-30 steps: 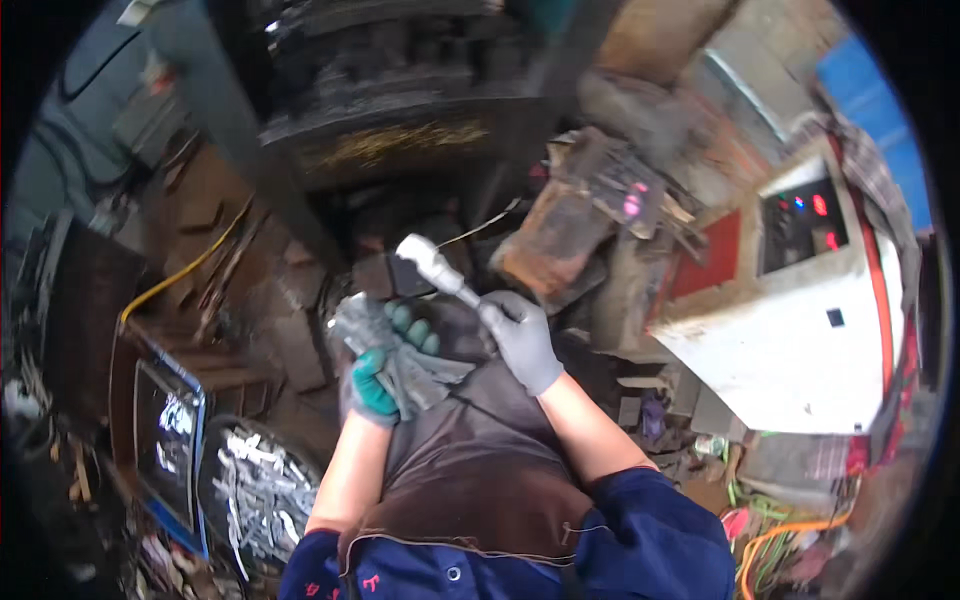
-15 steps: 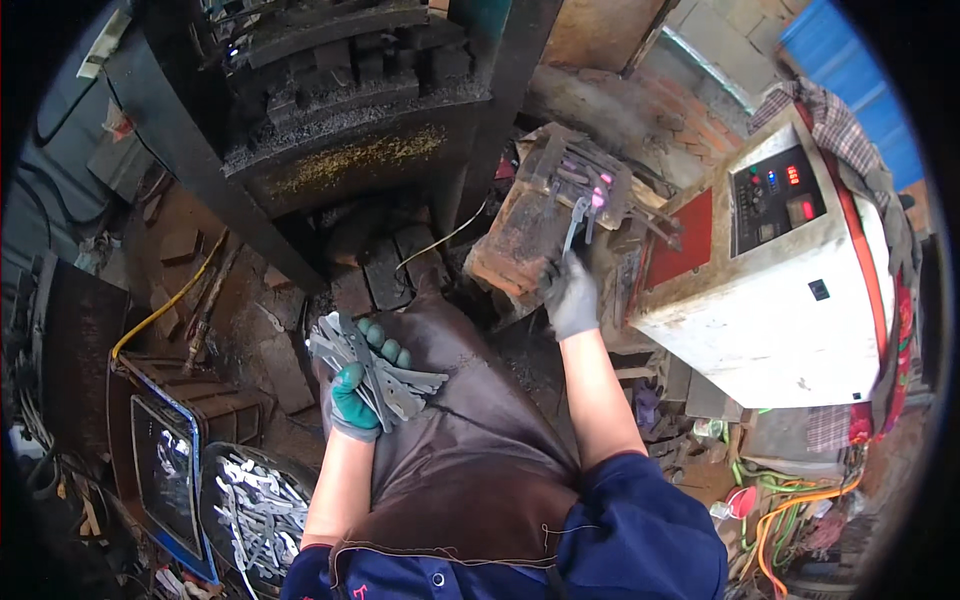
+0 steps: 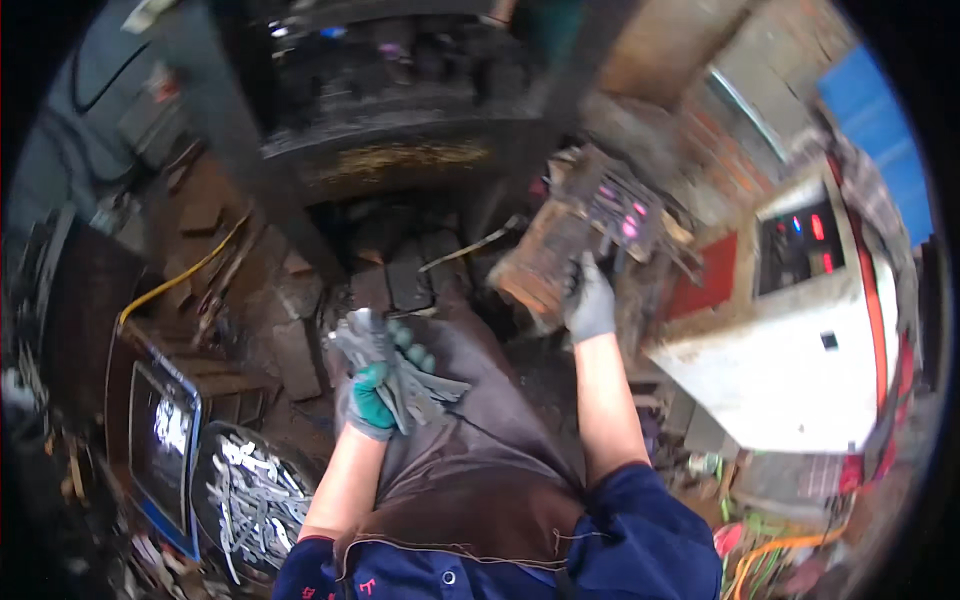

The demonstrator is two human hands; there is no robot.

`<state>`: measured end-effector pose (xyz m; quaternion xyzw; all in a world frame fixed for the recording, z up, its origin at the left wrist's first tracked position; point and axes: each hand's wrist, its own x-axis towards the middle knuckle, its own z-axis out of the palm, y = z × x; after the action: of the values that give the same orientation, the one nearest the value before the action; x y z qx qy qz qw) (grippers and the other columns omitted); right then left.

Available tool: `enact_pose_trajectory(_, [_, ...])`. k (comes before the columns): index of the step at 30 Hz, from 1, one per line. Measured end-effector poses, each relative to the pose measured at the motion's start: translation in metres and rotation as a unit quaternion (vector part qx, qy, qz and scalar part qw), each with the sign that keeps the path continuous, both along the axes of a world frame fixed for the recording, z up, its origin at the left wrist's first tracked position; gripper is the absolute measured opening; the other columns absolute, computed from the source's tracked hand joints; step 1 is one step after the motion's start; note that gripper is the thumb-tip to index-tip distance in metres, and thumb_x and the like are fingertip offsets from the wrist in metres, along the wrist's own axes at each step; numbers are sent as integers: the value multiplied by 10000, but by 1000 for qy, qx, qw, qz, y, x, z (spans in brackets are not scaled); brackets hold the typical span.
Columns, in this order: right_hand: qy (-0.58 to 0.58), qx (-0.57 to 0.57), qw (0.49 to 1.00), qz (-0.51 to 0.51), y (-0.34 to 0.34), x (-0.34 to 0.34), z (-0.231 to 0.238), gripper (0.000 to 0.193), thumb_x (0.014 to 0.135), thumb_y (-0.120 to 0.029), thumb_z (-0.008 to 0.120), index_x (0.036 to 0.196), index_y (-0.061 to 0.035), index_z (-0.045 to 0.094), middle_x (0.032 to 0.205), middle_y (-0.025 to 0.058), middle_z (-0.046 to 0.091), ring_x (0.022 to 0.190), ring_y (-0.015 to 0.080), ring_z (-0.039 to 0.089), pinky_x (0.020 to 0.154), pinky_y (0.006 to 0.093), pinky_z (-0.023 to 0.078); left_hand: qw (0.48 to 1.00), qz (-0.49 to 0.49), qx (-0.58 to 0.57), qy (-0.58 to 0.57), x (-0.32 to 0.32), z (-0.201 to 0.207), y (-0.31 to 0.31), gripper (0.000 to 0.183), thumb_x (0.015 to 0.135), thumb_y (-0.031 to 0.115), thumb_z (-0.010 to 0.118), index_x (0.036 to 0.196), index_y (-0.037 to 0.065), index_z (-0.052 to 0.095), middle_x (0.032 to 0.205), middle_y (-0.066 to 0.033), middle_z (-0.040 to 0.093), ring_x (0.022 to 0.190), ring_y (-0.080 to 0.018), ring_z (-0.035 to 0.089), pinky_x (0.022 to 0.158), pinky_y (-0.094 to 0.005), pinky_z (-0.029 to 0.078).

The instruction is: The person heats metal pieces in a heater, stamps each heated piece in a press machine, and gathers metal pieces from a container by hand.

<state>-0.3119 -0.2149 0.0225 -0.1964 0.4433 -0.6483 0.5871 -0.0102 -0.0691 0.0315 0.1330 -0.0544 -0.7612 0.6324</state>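
Observation:
My left hand (image 3: 375, 395), in a green and grey glove, is closed round a fanned bundle of flat grey metal blanks (image 3: 415, 385) above my brown apron. My right hand (image 3: 590, 305), in a grey glove with dark fingertips, reaches to a brick block (image 3: 540, 260) at the right. Its fingers look pinched on the end of a narrow metal blank (image 3: 605, 246), though blur hides the exact grip. Just beyond the fingertips, several blank ends glow pink (image 3: 630, 229) in the top of the block.
A white control cabinet (image 3: 770, 370) with a lit panel stands at the right. A dark machine frame (image 3: 400, 150) rises ahead. At lower left, a black tub (image 3: 215, 440) full of grey blanks sits beside a blue-edged frame (image 3: 195, 470). Orange and green hoses (image 3: 790, 545) lie at lower right.
The view has shifted, so the surroundings sit lower and further right, with blur. My right hand has moved closer to the brick block with its blank. My left hand keeps the bundle.

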Motion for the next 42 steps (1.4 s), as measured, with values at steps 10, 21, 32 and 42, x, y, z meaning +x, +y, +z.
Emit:
enact_pose_trajectory(10, [161, -116, 928, 315, -148, 215, 165, 362, 948, -359, 537, 919, -12, 636, 670, 40, 606, 567, 137, 558, 531, 251, 420, 992, -48, -46, 112, 9, -13, -4, 628, 742, 56, 702, 1306, 109, 432, 1202, -63, 574, 1125, -274, 574, 1026, -456, 429])
enact_pose_trajectory(21, [252, -308, 801, 448, 70, 314, 168, 477, 961, -316, 528, 1296, 19, 471, 1048, 136, 645, 840, 149, 623, 707, 252, 503, 994, -88, 36, 50, -3, -44, 1, 303, 854, 101, 594, 1145, 15, 608, 1005, -122, 678, 888, -234, 670, 846, -359, 529])
enact_pose_trajectory(32, [-53, 56, 996, -35, 20, -11, -20, 405, 952, -495, 471, 823, -127, 577, 618, -21, 551, 477, 101, 476, 436, 221, 383, 999, -3, -34, 28, 11, 2, -1, 642, 717, 149, 773, 1283, 124, 469, 1097, -19, 567, 1009, -231, 591, 964, -439, 463])
enact_pose_trajectory(42, [102, 30, 980, -167, 43, -12, 13, 287, 969, -328, 491, 821, -101, 585, 566, -16, 500, 443, 73, 451, 405, 223, 334, 999, 10, -25, -23, 3, 0, 3, 706, 667, 218, 790, 1271, 107, 443, 1097, -28, 544, 1012, -233, 568, 944, -438, 467])
